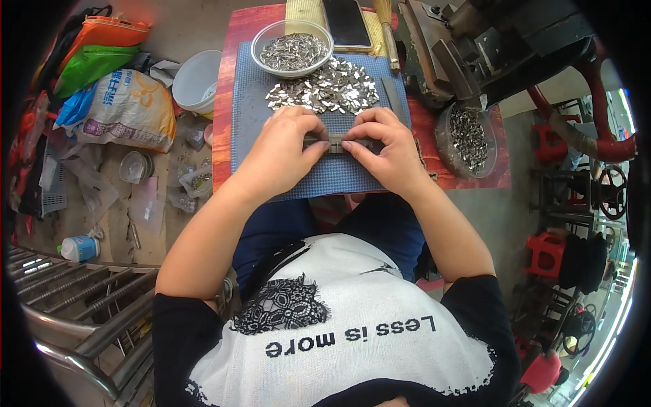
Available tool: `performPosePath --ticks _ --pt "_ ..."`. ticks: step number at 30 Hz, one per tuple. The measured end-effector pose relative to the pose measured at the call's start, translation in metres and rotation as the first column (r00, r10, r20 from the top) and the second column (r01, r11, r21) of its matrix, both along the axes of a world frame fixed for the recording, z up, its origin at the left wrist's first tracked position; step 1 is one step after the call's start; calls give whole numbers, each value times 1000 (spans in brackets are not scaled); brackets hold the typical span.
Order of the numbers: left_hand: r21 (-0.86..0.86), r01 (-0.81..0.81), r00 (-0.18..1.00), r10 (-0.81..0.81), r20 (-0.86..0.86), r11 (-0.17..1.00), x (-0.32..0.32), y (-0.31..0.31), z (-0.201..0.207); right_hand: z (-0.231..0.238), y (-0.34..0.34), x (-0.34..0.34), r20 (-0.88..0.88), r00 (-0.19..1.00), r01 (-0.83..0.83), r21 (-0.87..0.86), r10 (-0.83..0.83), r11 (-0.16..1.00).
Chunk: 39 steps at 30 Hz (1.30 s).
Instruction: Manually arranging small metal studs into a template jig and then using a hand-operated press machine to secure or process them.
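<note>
Close together over the blue textured mat (pixel 247 88), my left hand (pixel 288 142) and my right hand (pixel 390 146) pinch at a small dark metal block (pixel 335 144). Thumbs and forefingers press on it from both sides, and its ends are hidden by my fingers. Just beyond my fingertips lies a loose pile of small shiny metal pieces (pixel 332 88). A clear round bowl (pixel 256 51) behind the pile holds many thin metal pins (pixel 293 53). To the right of the pile rests a flat grey metal strip (pixel 392 97).
On the red table (pixel 491 159), a round clear tub (pixel 444 146) of dark metal parts stands at the right, below a heavy machine (pixel 447 57). A phone (pixel 346 24) and a brush (pixel 386 30) lie at the back. Left are a white bucket (pixel 193 81), bags (pixel 129 108) and a metal rack (pixel 81 325).
</note>
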<state>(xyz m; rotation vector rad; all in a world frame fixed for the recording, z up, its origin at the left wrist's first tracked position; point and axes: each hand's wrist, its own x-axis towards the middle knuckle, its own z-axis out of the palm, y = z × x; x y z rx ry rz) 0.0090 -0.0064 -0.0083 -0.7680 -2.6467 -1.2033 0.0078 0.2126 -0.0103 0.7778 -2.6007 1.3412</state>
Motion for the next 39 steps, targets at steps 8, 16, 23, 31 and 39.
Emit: performPosePath --ticks 8,16,23,31,39 --pt "-28 -38 929 46 367 999 -5 1 17 5 2 0 15 999 -40 78 39 996" --pt "-60 -211 975 205 -91 976 -26 6 7 5 -2 -51 -354 927 -11 308 125 951" --pt "-194 -195 980 182 -81 961 -34 19 11 10 1 -46 -295 946 -17 374 136 927" --pt "-153 -145 980 121 -159 977 -35 17 8 18 -9 -16 -38 965 -245 210 258 946" --pt "-46 -100 993 97 -66 994 -22 11 6 19 -9 -4 -184 958 -168 258 219 952"
